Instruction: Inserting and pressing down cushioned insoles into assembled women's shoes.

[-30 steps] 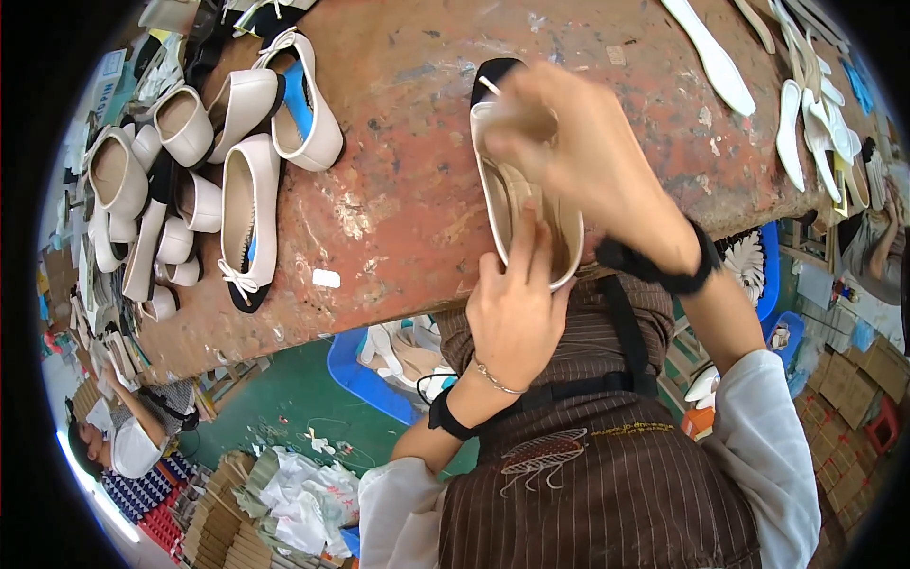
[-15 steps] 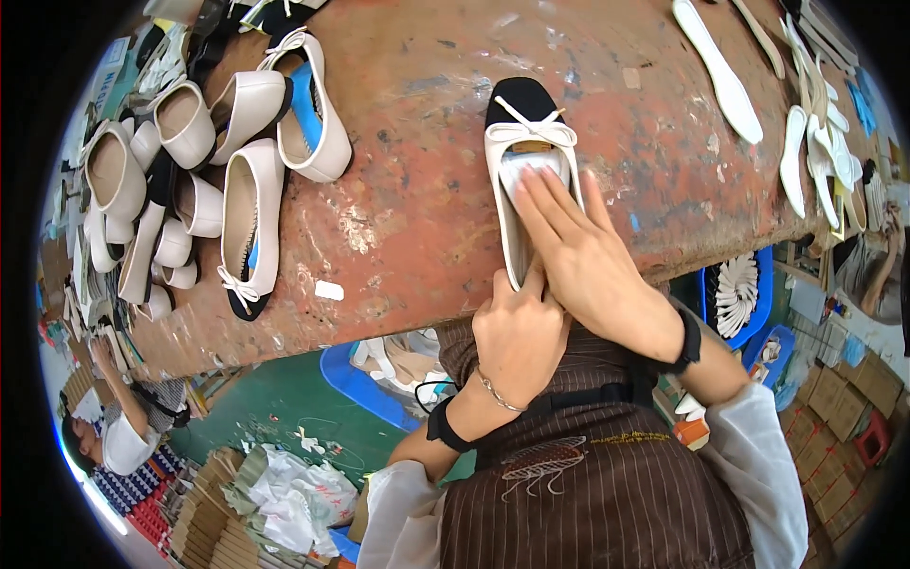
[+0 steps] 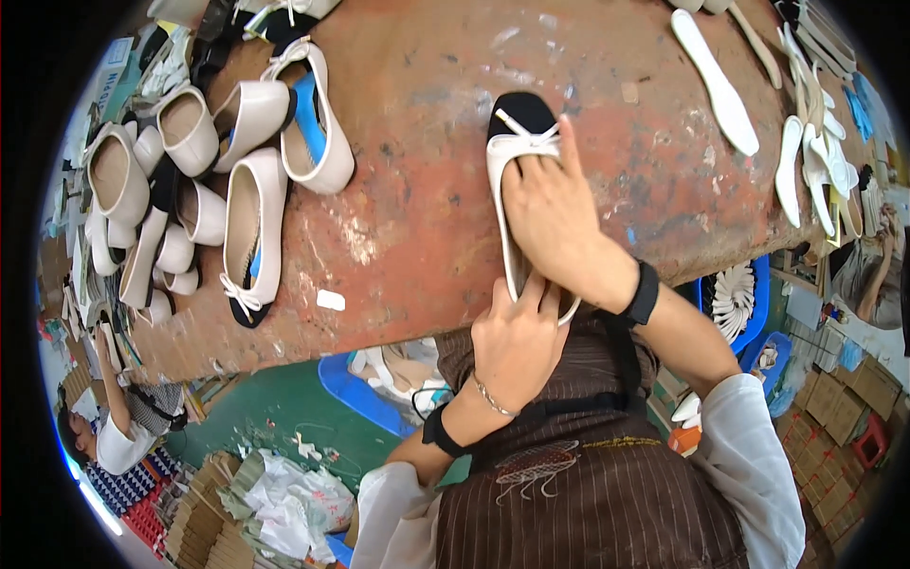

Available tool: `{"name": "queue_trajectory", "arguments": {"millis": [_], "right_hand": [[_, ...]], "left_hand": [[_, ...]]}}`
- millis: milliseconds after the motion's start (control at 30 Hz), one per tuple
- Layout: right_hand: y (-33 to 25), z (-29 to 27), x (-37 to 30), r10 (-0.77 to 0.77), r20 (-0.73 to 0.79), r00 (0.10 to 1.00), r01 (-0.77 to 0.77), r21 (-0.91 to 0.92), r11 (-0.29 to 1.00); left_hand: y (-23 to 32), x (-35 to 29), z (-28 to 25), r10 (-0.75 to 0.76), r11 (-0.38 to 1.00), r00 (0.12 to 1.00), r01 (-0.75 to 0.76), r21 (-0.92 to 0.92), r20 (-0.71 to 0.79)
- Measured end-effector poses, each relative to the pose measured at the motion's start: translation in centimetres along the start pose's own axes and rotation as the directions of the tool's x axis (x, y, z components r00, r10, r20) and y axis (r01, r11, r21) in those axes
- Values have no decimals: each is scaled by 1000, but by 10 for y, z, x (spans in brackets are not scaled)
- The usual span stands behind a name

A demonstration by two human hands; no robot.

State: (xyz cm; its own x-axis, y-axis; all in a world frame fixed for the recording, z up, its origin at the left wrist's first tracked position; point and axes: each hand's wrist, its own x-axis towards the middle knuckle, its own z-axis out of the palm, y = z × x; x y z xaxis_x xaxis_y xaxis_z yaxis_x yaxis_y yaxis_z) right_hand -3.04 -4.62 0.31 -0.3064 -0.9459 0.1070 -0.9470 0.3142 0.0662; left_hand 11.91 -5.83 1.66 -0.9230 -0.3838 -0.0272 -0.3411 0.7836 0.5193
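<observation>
The cream ballet flat with a black toe cap [image 3: 519, 180] lies flat on the worn reddish surface [image 3: 417, 209] at its near edge, toe pointing away, where a second ago it was lifted and tilted in both hands. The right hand [image 3: 559, 223] now lies spread across the shoe's opening, fingers pressing down inside, its grip open and flat rather than closed around anything. The left hand [image 3: 517, 341] pinches the heel end, fingers closed on its rim. This looks like pressing the lining down. More cream flats [image 3: 251, 228] lie well apart to the left; loose white insoles [image 3: 716, 81] lie to the right.
</observation>
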Motion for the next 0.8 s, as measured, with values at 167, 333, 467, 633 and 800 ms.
{"name": "queue_trajectory", "arguments": {"millis": [167, 333, 467, 633, 800], "right_hand": [[3, 24, 6, 46, -88, 995, -43, 33, 999], [74, -54, -3, -364, 70, 929, 132, 855, 501], [205, -37, -10, 451, -59, 891, -317, 630, 709], [332, 72, -23, 662, -185, 727, -590, 326, 739], [323, 64, -52, 651, -119, 750, -563, 402, 722]], "left_hand": [[3, 9, -6, 57, 998, 998, -57, 13, 14], [-43, 8, -95, 65, 941, 998, -53, -334, 24], [-118, -50, -228, -72, 997, 929, 67, -26, -363], [-269, -29, -391, -278, 947, 732, 317, -50, -622], [-317, 52, -403, -65, 428, 625, 722, 544, -778]]}}
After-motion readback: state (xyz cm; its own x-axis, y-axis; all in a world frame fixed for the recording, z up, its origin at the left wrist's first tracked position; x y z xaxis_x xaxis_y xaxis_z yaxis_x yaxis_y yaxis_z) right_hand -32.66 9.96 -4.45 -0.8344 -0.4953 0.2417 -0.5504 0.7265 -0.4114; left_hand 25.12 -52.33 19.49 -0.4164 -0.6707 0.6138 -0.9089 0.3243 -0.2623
